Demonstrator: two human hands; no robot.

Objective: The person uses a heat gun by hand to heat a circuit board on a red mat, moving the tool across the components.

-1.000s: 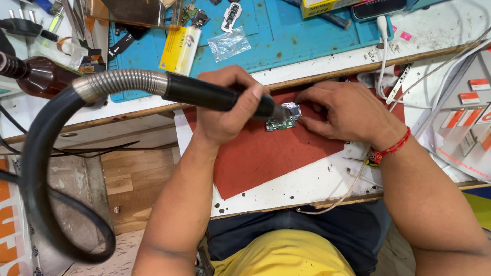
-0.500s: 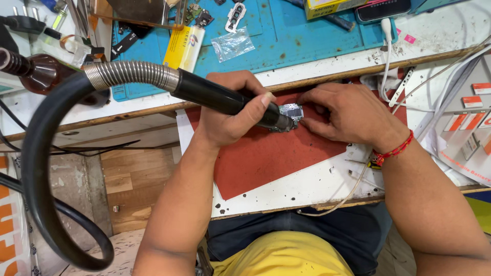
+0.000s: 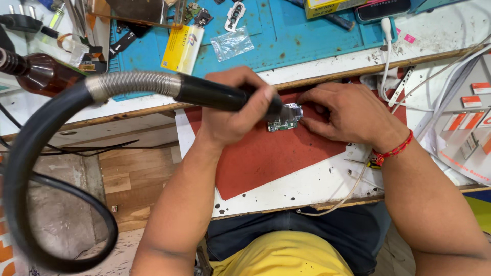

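Gripping the black handle of a hot-air tool (image 3: 220, 96), the left hand (image 3: 232, 110) has its fingers curled tight around the barrel, thumb pressed along the top near the nozzle end. From the handle a ribbed metal sleeve runs back into a thick black hose (image 3: 30, 168) that loops down past the bench edge on the left. The nozzle tip sits just over a small green circuit board (image 3: 284, 119), which lies on a red work mat (image 3: 271, 153) near the mat's upper edge, between the two hands. The right hand (image 3: 348, 115) rests on the mat just right of the board, fingers bent and close together, fingertips touching the board's right end and pinning it down; whether anything small is pinched between them cannot be told. A red thread band circles the right wrist. Beyond the mat, a blue work mat (image 3: 307, 36) carries a yellow packet (image 3: 181, 48) and a clear plastic bag (image 3: 231, 43). A brown bottle (image 3: 43, 74) lies at the far left.
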